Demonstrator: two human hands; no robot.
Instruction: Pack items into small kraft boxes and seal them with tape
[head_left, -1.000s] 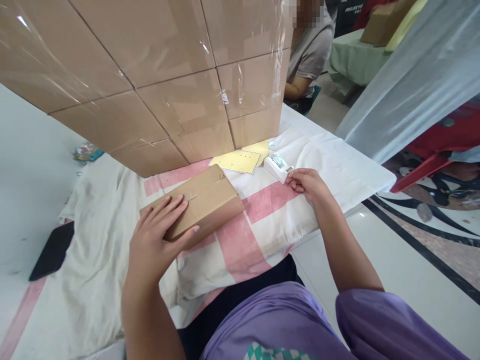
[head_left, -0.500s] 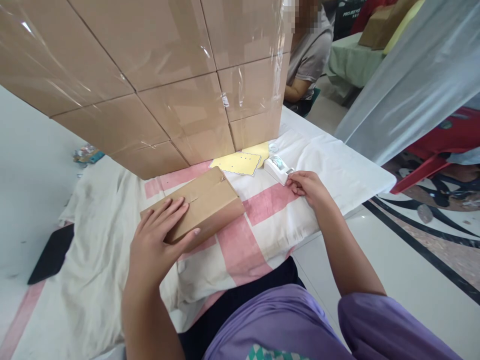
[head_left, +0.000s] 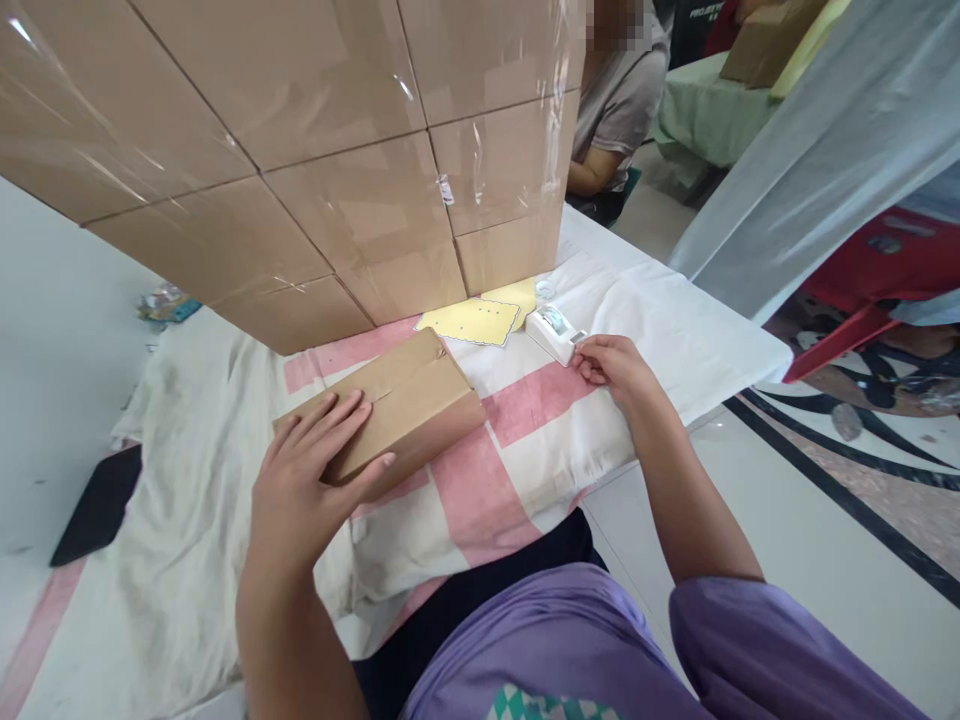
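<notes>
My left hand [head_left: 311, 460] lies flat on a closed brown cardboard box [head_left: 409, 385], its fingers spread over the left part of the lid and the thumb along the near edge. To the right, a white tape dispenser [head_left: 551, 332] with a roll of clear tape stands on the cloth. The fingers of my right hand [head_left: 604, 362] are pinched together at the dispenser's near end. Whatever is between those fingertips is too small to make out. Behind the box and dispenser lie yellow sheets with scalloped edges [head_left: 472, 322].
A tall stack of film-wrapped cartons [head_left: 360, 220] rises just behind the box. A pink-and-white cloth [head_left: 480, 500] covers the table. A black flat object [head_left: 97, 505] lies at left. Beyond the stack sits a person [head_left: 619, 120]; a translucent sheet [head_left: 817, 150] hangs at right.
The view has shifted slightly. Both hands keep their places, the left on the box and the right at the tape dispenser.
</notes>
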